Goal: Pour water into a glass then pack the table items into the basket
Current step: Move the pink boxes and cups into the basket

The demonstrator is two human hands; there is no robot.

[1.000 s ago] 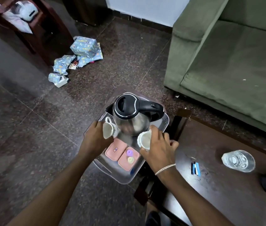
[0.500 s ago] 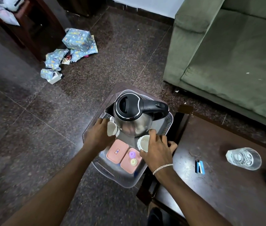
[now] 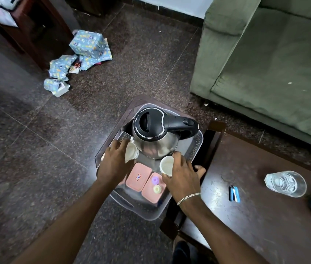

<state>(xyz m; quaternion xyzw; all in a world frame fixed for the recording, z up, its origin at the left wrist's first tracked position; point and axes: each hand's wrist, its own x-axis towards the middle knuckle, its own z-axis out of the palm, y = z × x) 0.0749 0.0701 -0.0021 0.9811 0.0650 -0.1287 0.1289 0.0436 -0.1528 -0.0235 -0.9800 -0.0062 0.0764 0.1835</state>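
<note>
Head camera looks down on both hands reaching into a clear plastic basket [image 3: 196, 143] that sits on the dark floor beside a brown table [image 3: 255, 216]. Farthest left, the left hand [image 3: 115, 162] curls its fingers [image 3: 120, 144] around a white cup [image 3: 131, 151], which is tilted with its mouth turned toward the right; the cup touches the steel electric kettle [image 3: 155, 136] standing just beyond the fingertips. Just below and between the two hands lie two pink lidded boxes [image 3: 138, 179], side by side on the basket floor, the right one carrying a small purple piece and a pale yellow piece. The right hand [image 3: 184, 178], a chain bracelet [image 3: 189, 196] at its wrist, grips a second white cup [image 3: 167, 165] with fingers wrapped round its side and the open mouth facing up, close against the kettle's base. Right of that hand, well apart on the table, lie a blue lighter [image 3: 234, 193] and then a glass of water [image 3: 285, 183].
</note>
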